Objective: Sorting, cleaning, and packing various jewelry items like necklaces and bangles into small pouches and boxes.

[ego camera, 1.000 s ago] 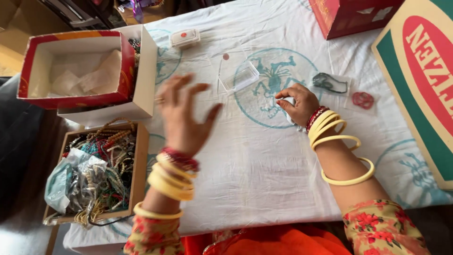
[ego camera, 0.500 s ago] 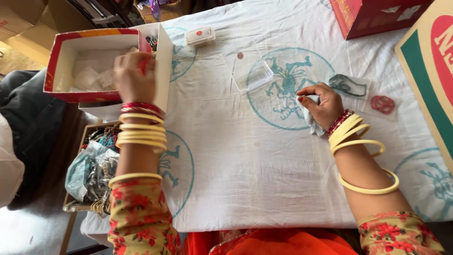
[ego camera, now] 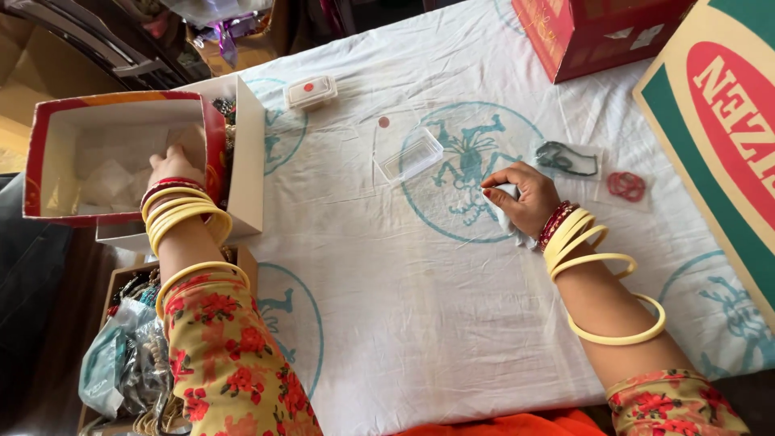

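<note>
At the table's left edge, the left hand (ego camera: 173, 165) is being dipped into the red box (ego camera: 48, 129) — finger state hidden; right hand (ego camera: 521, 198) fingers are being kept clamped on a white packet (ego camera: 508, 216) — pinned mid-cloth.

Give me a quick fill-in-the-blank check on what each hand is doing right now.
1. The left hand reaches into the red-rimmed ____ at the table's left edge.
2. The right hand rests on the white cloth and grips a small ____ packet.
3. The clear plastic case lies to the ____ of the right hand in the picture.

Missing words: box; white; left
</note>
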